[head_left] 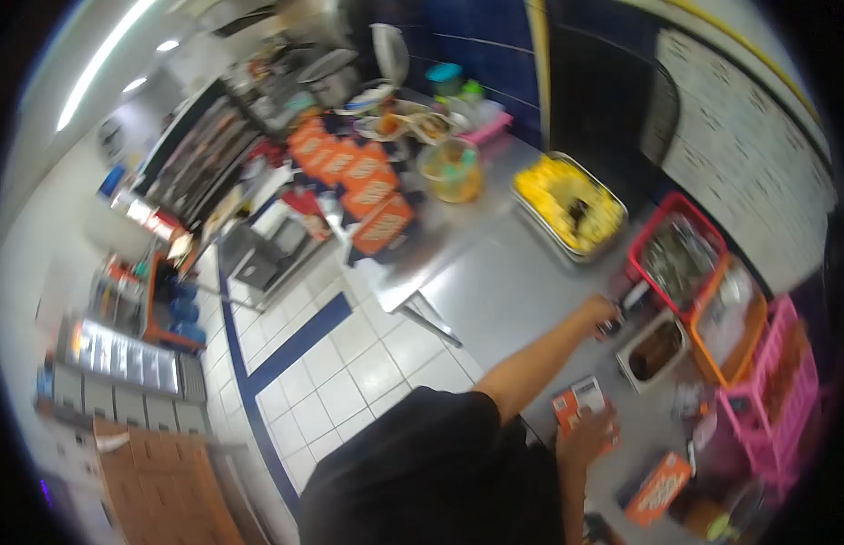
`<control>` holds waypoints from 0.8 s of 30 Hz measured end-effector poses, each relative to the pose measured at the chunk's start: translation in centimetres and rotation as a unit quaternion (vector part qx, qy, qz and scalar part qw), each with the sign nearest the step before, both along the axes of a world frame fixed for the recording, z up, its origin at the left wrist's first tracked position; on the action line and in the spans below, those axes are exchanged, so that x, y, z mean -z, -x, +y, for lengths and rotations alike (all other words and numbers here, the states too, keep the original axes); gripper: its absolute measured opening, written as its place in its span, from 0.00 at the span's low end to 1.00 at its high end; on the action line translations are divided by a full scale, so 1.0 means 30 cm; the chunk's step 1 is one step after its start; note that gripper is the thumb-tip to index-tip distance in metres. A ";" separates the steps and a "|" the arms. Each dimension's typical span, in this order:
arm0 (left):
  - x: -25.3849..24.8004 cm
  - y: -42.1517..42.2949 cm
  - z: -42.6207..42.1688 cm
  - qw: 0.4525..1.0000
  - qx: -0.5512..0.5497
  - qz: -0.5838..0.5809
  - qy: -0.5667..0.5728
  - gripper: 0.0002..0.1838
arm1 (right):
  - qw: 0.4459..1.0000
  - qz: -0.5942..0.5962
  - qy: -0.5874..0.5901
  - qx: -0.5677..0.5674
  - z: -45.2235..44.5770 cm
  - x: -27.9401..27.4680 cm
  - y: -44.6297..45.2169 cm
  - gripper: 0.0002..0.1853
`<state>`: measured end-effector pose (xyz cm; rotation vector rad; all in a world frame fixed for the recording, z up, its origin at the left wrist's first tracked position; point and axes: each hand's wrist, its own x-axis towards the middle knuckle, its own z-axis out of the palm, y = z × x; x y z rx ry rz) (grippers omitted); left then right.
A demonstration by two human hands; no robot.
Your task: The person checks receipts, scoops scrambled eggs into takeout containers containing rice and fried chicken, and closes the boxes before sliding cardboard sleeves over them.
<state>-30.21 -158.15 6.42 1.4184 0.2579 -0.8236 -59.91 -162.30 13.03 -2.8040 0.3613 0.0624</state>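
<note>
My left hand (603,315) reaches across the steel table, its fingers closed around something dark and blurred. A white piece (635,295) sticks out just beyond it, beside the red basket. Closer to my body, my right hand (587,434) is on an orange and white box (581,400), fingers over its near part; motion blur hides the exact grip. A second orange box (658,490) with white lettering lies to the right. Between the left hand and the baskets sits a small steel pan (632,368) with dark brown contents.
A steel tray (542,229) of yellow food stands farther back. Along the wall are a red basket (635,245) with clear bags, an orange basket (723,374) and a pink basket (747,431). Several orange boxes (367,186) and a clear tub (458,186) occupy the table's far end.
</note>
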 end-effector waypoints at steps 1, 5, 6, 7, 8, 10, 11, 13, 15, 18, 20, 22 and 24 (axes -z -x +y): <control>0.026 -0.008 0.028 0.983 0.106 -0.148 -0.018 0.17 | 0.999 0.018 0.037 -0.005 -0.013 0.017 0.008 0.37; -0.111 0.136 0.119 0.988 -0.045 -0.011 0.147 0.11 | 0.998 -0.043 0.048 -0.018 -0.034 0.113 0.044 0.38; -0.096 0.159 0.131 0.980 -0.058 -0.022 0.187 0.10 | 0.998 -0.041 0.055 -0.015 -0.029 0.126 0.040 0.38; -0.077 0.190 0.130 0.975 -0.091 -0.053 0.194 0.10 | 0.997 -0.041 0.059 -0.013 -0.025 0.133 0.033 0.38; -0.052 0.229 0.131 0.968 -0.125 -0.081 0.200 0.10 | 0.997 -0.042 0.054 -0.017 -0.027 0.134 0.027 0.39; -0.010 0.266 0.141 0.969 -0.107 -0.198 0.105 0.11 | 0.998 -0.028 0.045 -0.025 -0.030 0.106 0.032 0.40; 0.015 0.252 0.150 0.957 -0.050 -0.284 0.005 0.12 | 0.997 -0.059 0.042 -0.038 -0.035 0.108 0.034 0.38; 0.164 0.198 0.147 0.822 0.025 -0.540 -0.176 0.07 | 0.992 -0.112 0.037 -0.053 -0.037 0.113 0.033 0.33; 0.132 0.215 0.152 0.755 0.044 -0.492 -0.432 0.09 | 0.991 -0.117 -0.033 -0.050 -0.030 0.083 -0.002 0.22; -0.030 0.320 0.252 0.788 0.029 -0.463 -0.404 0.11 | 0.997 -0.076 -0.023 -0.010 -0.036 0.119 0.024 0.20; -0.181 0.462 0.303 0.862 0.035 -0.403 -0.306 0.12 | 0.996 -0.072 0.045 -0.030 -0.050 0.135 0.031 0.22; -0.244 0.640 0.342 0.915 0.047 -0.324 -0.235 0.14 | 0.998 -0.037 0.045 -0.031 -0.050 0.105 0.032 0.28; -0.208 0.818 0.364 0.962 0.032 -0.238 -0.126 0.12 | 0.997 -0.045 0.041 -0.040 -0.055 0.100 0.031 0.32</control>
